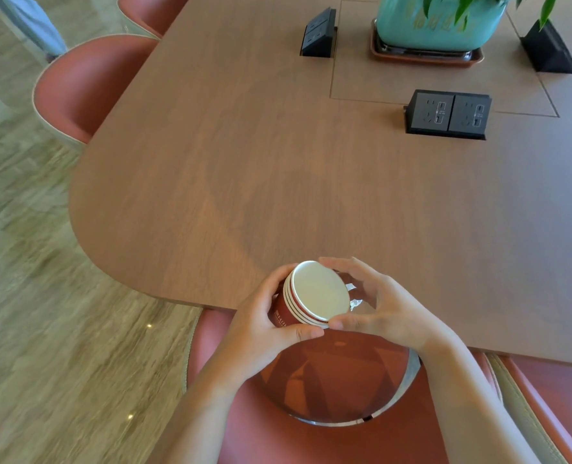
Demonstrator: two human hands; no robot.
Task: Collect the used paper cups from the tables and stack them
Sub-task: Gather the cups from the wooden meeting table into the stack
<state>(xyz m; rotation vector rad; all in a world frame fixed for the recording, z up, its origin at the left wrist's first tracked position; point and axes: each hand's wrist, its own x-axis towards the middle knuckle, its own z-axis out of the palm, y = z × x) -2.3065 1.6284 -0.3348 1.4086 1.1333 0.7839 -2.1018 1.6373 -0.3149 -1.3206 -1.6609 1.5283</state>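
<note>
While the left hand (261, 326) grips the stack of paper cups (313, 296), right hand (383, 308) pinching its rim

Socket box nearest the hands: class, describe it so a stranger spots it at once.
On the wooden table, find the green plant pot. The socket box sits in front of it; unlike the left box and right box, its outlets face the camera squarely.

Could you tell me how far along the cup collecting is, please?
Done: several red cups are nested into one stack of cups, rims layered. In hand: the left hand grips its side and the right hand pinches its rim, over the table edge. Left: no other cup shows here; other tables are out of view, so I cannot tell.
</note>
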